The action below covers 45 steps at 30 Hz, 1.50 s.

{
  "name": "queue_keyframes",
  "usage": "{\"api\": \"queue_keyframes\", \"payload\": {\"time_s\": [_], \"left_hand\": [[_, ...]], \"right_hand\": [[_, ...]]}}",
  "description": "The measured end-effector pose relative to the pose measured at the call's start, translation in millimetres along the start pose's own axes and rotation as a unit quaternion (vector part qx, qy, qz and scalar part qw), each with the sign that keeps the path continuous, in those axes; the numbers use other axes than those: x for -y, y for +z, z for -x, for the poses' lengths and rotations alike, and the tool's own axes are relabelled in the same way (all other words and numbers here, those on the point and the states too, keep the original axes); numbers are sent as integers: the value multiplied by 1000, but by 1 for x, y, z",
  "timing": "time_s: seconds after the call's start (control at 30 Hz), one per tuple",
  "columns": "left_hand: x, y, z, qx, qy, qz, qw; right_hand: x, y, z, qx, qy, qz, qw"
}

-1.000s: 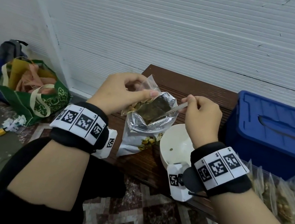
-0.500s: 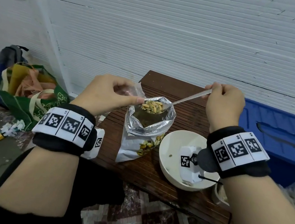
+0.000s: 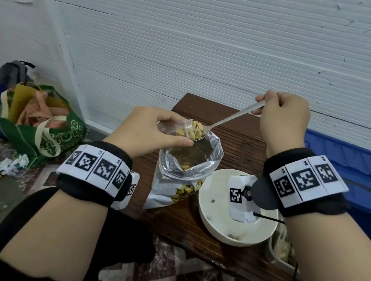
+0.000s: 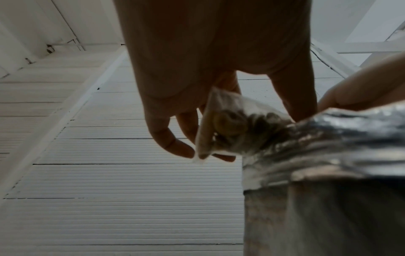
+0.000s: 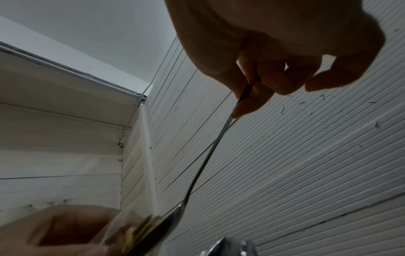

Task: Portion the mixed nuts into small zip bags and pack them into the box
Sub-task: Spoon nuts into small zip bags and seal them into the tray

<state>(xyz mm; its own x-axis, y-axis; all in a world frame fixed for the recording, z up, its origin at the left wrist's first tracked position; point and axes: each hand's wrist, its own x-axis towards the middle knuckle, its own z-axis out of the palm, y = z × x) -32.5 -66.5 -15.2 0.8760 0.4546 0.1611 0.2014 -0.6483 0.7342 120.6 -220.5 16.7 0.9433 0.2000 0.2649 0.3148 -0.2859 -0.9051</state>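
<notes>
Pinching the thin end of a metal spoon (image 3: 230, 118), the right hand (image 3: 281, 122) has its grip curled tight on the handle, and the bowl of the spoon is piled with mixed nuts (image 3: 194, 128). The left hand (image 3: 154, 132) has its grip pinched on the top of a small zip bag (image 4: 221, 124), holding it just above the mouth of the big foil nut bag (image 3: 187, 165). A few nuts already sit in the small bag.

The spoon is at the small bag's mouth. That mouth looks narrow and floppy, and the spoon looks very full. If the spoon tips too fast, nuts may bounce off the edge and miss. Most would likely drop back into the foil bag, but some could roll onto the counter (image 3: 241, 139) or the floor. If the left grip slips, the mouth may fold closed, and the nuts would spill.

The foil bag stands up alone and may fall if bumped. A white bowl (image 3: 211, 215) sits beside it. The blue box (image 3: 350, 177) with its lid on waits to the right.
</notes>
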Motion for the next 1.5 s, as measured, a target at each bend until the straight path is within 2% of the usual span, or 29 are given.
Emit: {"api": "queue_keyframes", "payload": {"time_s": [0.17,0.37,0.47,0.63,0.77,0.83,0.93,1.0,1.13,1.2,1.27,1.37,1.5], "left_hand": [[1,8,-1,-15,4,41,999],[0,15,-2,-53,5,46,998],[2,13,-4,-74,-15,71,995],[5,4,-3,-92,-31,77,992],[5,1,0,-72,-33,66,995],[4,1,1,-51,-31,57,997],[0,2,3,-34,-24,50,998],[-3,2,4,-29,-22,49,998],[-3,3,4,-23,-19,48,998],[-2,3,3,-23,-21,55,998],[-1,3,4,-25,-28,66,997],[0,3,4,-25,-35,62,997],[1,2,4,-25,-39,51,998]], "right_hand": [[3,3,7,20,-35,-19,999],[9,1,22,41,-182,-118,975],[10,-2,24,12,-229,-161,960],[3,-10,21,-101,-204,-175,958],[-9,-9,25,-133,-175,-112,969],[-16,-5,29,-91,-179,-64,978],[-25,7,40,19,-213,40,976],[-29,13,48,93,-234,123,960],[-30,20,66,168,-268,286,904],[-30,21,70,181,-265,295,900],[-31,23,72,191,-245,278,909],[-35,24,72,190,-198,243,930],[-39,25,65,154,-120,168,966]]}}
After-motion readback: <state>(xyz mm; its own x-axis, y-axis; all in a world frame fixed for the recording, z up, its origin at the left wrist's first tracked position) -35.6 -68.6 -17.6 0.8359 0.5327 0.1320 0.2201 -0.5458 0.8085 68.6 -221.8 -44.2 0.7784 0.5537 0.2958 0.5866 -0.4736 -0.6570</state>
